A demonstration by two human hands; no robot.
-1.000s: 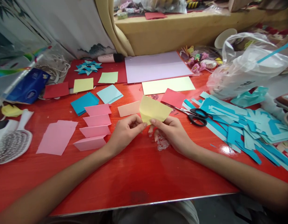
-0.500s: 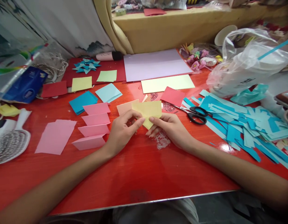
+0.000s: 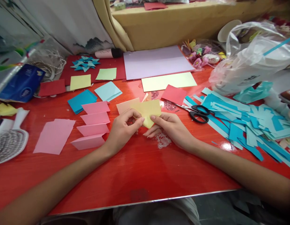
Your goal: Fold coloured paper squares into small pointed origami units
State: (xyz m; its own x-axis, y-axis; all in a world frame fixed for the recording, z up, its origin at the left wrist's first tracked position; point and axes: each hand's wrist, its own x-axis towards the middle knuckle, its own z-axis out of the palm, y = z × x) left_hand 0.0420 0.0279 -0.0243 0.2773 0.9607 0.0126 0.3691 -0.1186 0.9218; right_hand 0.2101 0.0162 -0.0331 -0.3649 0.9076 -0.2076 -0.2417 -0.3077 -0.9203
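Note:
A small yellow paper (image 3: 148, 110) lies low over the red table (image 3: 140, 168), pinched at its near corner by both hands. My left hand (image 3: 122, 129) grips it from the left with thumb and forefinger pressed together. My right hand (image 3: 171, 127) grips it from the right, fingers curled onto the paper's edge. A peach paper (image 3: 126, 105) lies just behind the yellow one. To the left, several folded pink papers (image 3: 94, 123) lie in a column.
Black-handled scissors (image 3: 196, 113) lie right of my hands, beside a heap of blue paper strips (image 3: 243, 125). A clear plastic bag (image 3: 250, 59) stands at the back right. Blue, yellow, red and lilac sheets (image 3: 156, 62) cover the back; a white hairbrush (image 3: 8, 140) lies far left.
The yellow paper has come down from a raised, tilted position to lie flatter near the table, and both hands have drawn closer over its near corner.

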